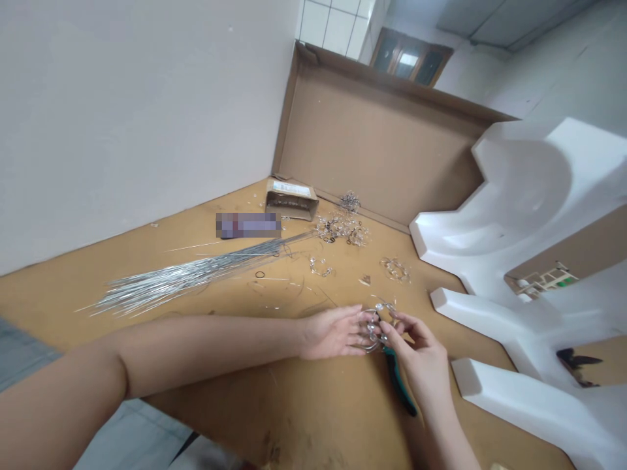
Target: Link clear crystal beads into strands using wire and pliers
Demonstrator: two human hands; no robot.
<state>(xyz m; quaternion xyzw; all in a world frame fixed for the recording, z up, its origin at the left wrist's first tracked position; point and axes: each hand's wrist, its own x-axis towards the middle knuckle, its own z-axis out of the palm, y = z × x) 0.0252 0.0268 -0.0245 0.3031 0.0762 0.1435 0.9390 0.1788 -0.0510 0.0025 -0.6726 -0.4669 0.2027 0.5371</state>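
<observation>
A loop of bent silver wire with clear beads (372, 328) is between my two hands above the tabletop. My left hand (333, 333) reaches in from the left, palm up, its fingers extended under the near side of the beaded wire loop and supporting it. My right hand (420, 344) pinches the loop's right side between thumb and fingers. Below the hands show the teal and black handles of pliers (399, 384); their jaws are hidden, and I cannot tell whether the right hand touches them.
A bundle of straight wires (196, 277) lies at left. Behind it are a pixelated purple box (249, 226), an open small carton (292, 201) and a beaded wire heap (343, 227). Another beaded ring (396, 269) lies farther back. White moulded pieces (455, 241) border the right.
</observation>
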